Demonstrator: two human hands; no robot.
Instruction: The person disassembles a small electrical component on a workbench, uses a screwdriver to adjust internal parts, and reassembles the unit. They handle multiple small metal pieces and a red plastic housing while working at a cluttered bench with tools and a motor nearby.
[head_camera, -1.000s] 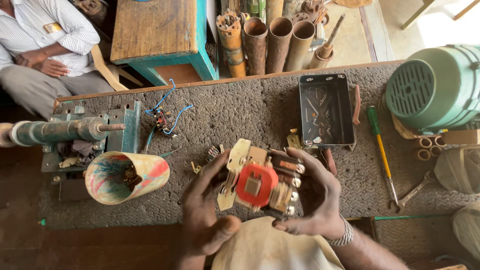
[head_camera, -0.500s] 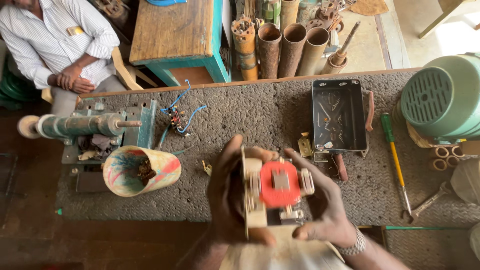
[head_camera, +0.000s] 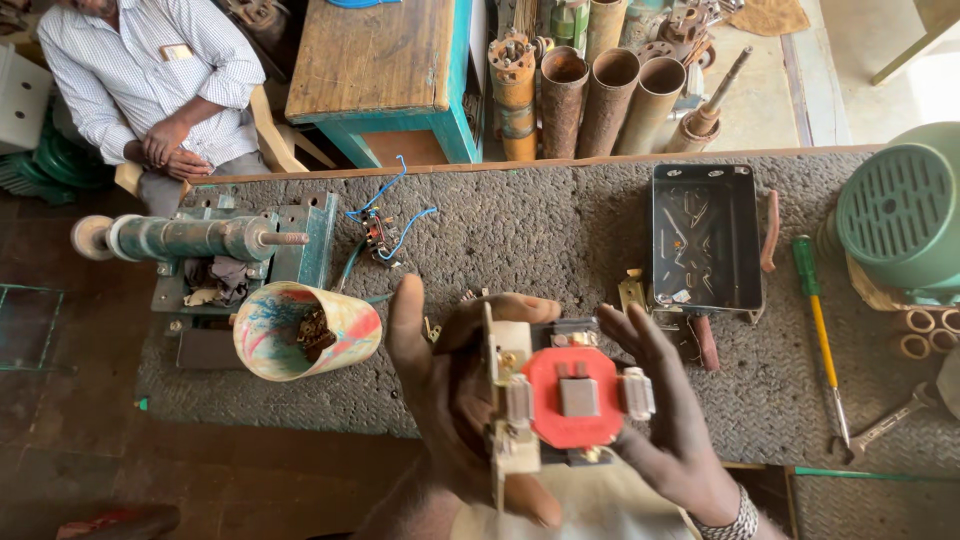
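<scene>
Workshop bench: grey textured surface (head_camera: 560, 250) carrying a black metal tray (head_camera: 706, 238), green-handled screwdriver (head_camera: 818, 320), spanner (head_camera: 885, 425), painted cup (head_camera: 300, 330) lying on its side with small parts inside, and a green winding fixture (head_camera: 200, 245). Both hands grip one electrical switch assembly (head_camera: 560, 400) with a red centre plate, held above the near edge of the surface. Left hand (head_camera: 450, 410) wraps its left side, right hand (head_camera: 670, 420) clasps the right side. Seated person (head_camera: 150, 90) at the far left, arms folded.
</scene>
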